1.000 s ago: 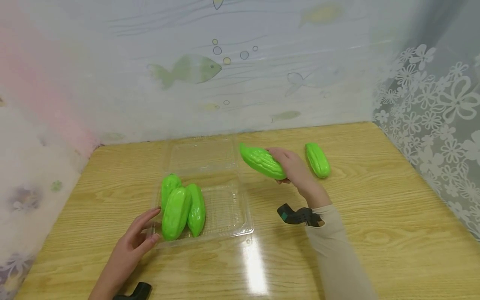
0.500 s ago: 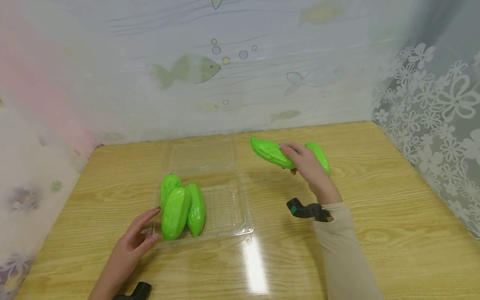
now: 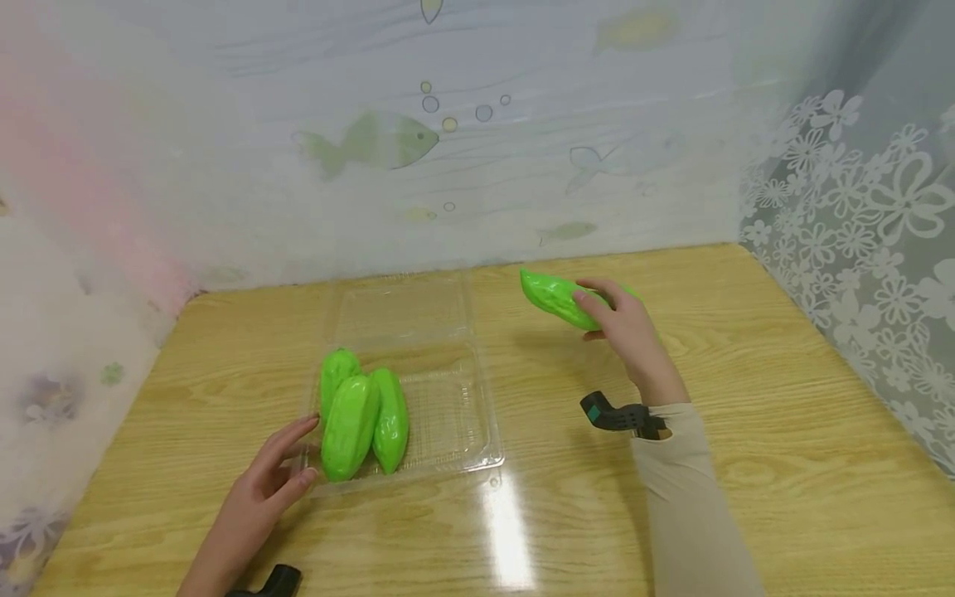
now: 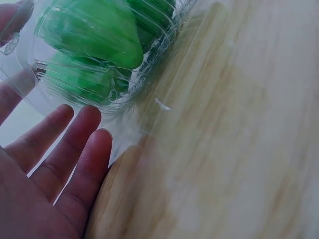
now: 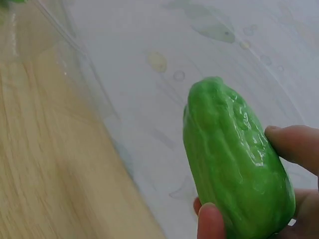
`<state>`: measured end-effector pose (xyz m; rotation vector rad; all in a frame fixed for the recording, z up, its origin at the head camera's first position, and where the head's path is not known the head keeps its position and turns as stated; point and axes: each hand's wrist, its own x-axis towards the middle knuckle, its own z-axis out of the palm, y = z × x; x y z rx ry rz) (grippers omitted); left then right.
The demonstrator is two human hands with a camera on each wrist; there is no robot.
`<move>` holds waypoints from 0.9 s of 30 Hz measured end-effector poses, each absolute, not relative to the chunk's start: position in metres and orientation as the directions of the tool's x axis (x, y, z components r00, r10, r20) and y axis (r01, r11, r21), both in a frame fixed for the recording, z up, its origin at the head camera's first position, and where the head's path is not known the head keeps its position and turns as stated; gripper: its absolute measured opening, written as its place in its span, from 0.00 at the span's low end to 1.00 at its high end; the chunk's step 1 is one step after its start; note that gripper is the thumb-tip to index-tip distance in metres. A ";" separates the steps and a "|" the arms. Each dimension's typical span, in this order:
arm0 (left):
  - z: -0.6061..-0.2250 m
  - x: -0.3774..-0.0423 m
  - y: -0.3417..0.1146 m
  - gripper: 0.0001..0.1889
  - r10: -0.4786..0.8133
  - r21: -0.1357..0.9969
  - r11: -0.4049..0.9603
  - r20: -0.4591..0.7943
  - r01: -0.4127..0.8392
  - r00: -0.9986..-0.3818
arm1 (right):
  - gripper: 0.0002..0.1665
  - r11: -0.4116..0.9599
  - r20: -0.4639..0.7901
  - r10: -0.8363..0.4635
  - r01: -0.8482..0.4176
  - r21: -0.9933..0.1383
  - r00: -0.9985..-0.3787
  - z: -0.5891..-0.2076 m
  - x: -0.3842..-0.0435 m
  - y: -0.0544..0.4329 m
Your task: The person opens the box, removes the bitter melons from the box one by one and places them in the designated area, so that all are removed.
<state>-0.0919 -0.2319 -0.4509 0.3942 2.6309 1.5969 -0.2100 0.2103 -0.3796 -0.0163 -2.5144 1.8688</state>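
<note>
My right hand (image 3: 622, 327) grips a bright green, bumpy bitter melon (image 3: 555, 297) just above the table, its pointed end to the left. In the right wrist view, the thumb and fingers hold the glossy bitter melon (image 5: 234, 164) by its thick end. My left hand (image 3: 261, 489), fingers loosely extended, rests at the left front corner of an open clear plastic box (image 3: 455, 464). In the left wrist view, fingertips (image 4: 89, 117) lie against or close beside the box wall. Three green bitter melons (image 3: 349, 427) lie crowded in the box's left half.
Behind the box its clear lid (image 3: 403, 307) lies folded back on the wooden table (image 3: 783, 414). Another green vegetable (image 3: 632, 292) is almost wholly hidden behind my right hand. A wall with fish drawings (image 3: 485, 166) borders the table's back edge.
My right hand has carried the bitter melon right and slightly back, away from the box, now covering most of the vegetable behind. My left hand and the box have stayed put.
</note>
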 end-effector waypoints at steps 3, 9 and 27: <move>-0.451 -0.092 -0.232 0.28 0.230 0.874 0.444 0.101 0.197 -0.968 | 0.33 0.253 0.010 0.067 0.007 -0.967 -0.998 -0.381 -0.210 0.217; -0.451 -0.091 -0.232 0.28 0.231 0.873 0.446 0.103 0.199 -0.968 | 0.33 0.182 0.026 0.174 0.006 -0.983 -0.984 -0.382 -0.211 0.229; -0.449 -0.091 -0.231 0.28 0.230 0.870 0.456 0.086 0.186 -0.969 | 0.21 -0.164 0.080 0.365 -0.149 -0.975 -0.928 -0.386 -0.211 0.252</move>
